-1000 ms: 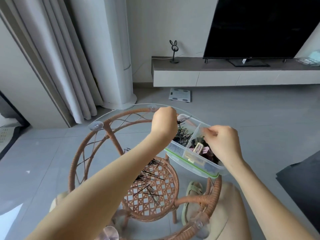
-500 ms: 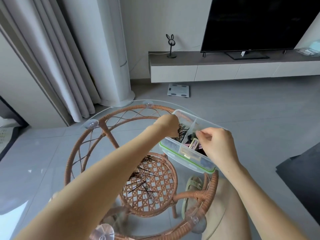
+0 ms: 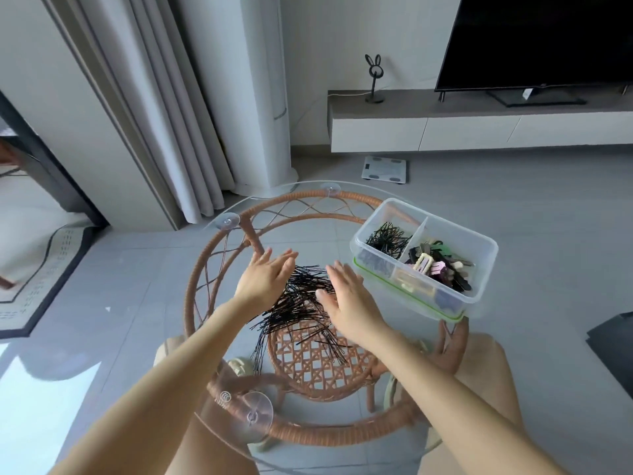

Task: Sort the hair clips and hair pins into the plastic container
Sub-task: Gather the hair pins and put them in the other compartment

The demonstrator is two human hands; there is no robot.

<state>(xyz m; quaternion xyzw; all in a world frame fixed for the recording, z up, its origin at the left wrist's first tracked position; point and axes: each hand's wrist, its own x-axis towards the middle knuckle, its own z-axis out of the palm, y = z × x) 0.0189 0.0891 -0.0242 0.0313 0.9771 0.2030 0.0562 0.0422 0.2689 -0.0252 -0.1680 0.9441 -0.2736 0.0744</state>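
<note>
Both hands hover just above the glass table [image 3: 308,231], and the loose hair pins [image 3: 301,303] lie between them. The left hand [image 3: 265,277] is at the pile's left and far edge, the right hand [image 3: 347,298] at its right edge. Both are open and hold nothing, with fingers straight and pointing away from the person and palms turned in toward each other. Whether either palm touches the pins cannot be told.

The pins follow no single line. Those nearest the fingertips run mostly across, from one hand to the other. The nearer ones fan out toward the person, so the heap as a whole stretches from the gap between the hands back toward the body.

The plastic container [image 3: 443,222] stands to the right of the pile and a little further away, near the right hand and well apart from the left. A divider splits it into two compartments. The left one, on the side facing the pile, already holds sorted pins [image 3: 388,238], and the right one holds the hair clips [image 3: 438,265].

The next move looks like a scoop, with the hands closing inward to gather the heap. The load would then travel right and away to that left compartment, a short carry that favours the right hand.
</note>
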